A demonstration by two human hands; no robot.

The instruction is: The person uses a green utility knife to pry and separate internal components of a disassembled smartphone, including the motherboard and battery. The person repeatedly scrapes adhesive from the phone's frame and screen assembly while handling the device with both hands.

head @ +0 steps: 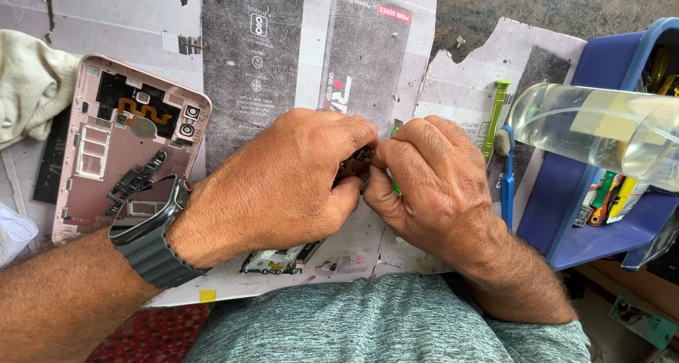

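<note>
Both my hands meet at centre: left hand (283,183) and right hand (431,183) pinch a small dark part (353,164) between fingertips. Pink phone shell (106,151) lies opened at 9 o'clock, innards exposed; a board (277,260) sits at 6. Green tool (496,115) and blue brush (508,186) idle at 3. Looks mid-teardown, nothing reassembled yet.

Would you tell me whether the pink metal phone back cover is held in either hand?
No, the pink metal phone back cover lies on the cardboard, apart from the left hand and the right hand.
</note>
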